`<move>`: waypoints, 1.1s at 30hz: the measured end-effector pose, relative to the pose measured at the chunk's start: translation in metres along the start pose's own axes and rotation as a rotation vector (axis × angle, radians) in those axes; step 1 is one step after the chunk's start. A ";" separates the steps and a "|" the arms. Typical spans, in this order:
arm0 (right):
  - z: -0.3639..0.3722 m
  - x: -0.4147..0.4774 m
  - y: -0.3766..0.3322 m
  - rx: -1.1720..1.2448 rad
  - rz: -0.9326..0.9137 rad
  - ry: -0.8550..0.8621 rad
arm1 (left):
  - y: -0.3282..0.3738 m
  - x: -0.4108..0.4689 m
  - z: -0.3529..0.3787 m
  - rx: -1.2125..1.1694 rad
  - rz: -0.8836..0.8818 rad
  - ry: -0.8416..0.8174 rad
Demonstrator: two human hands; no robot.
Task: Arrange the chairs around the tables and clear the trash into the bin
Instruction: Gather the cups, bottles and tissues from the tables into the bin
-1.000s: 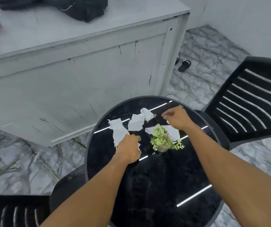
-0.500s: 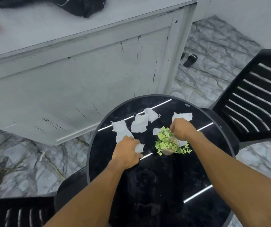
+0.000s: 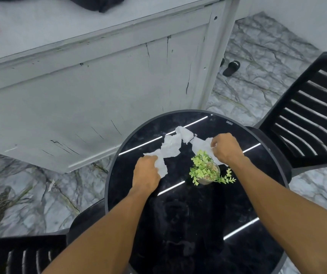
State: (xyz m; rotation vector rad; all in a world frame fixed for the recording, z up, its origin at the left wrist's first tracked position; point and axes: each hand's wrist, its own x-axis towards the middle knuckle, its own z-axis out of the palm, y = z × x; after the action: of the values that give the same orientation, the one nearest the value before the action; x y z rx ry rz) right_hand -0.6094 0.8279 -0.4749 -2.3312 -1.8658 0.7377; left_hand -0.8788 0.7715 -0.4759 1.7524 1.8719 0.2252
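A round black glossy table (image 3: 237, 194) fills the lower middle of the view. Several torn white tissue pieces lie on its far half. My left hand (image 3: 145, 175) is closed on a long tissue strip (image 3: 161, 164). My right hand (image 3: 227, 148) pinches another tissue piece (image 3: 200, 144) just behind a small green potted plant (image 3: 206, 171). Two loose tissue pieces (image 3: 171, 146) (image 3: 185, 134) lie between the hands. A black slatted chair (image 3: 309, 119) stands at the table's right, and another black chair (image 3: 20, 254) is at the lower left.
A large white cracked counter (image 3: 91, 91) stands right behind the table, with dark bags on top. Black slippers (image 3: 230, 68) lie on the marble floor (image 3: 257, 91) past the counter's corner. No bin is in view.
My right hand has moved back from beside the plant and now pinches the tissue behind it. My left hand has closed over the long strip and gathered it.
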 end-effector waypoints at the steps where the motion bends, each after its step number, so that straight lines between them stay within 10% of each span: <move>1: 0.000 0.001 -0.002 0.005 -0.006 -0.002 | 0.002 0.000 0.001 -0.009 0.022 0.005; 16: -0.002 0.041 -0.076 -0.425 -0.486 -0.356 | 0.035 0.066 0.019 0.111 0.287 -0.161; 33: -0.049 -0.048 -0.250 0.197 -0.479 -0.076 | -0.033 -0.011 -0.153 -0.328 0.049 0.319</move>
State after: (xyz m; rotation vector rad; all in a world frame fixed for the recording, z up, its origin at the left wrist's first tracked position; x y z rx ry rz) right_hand -0.8229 0.8610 -0.3309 -1.6648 -2.1465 0.8997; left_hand -0.9840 0.7946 -0.3622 1.6051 1.8748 0.8253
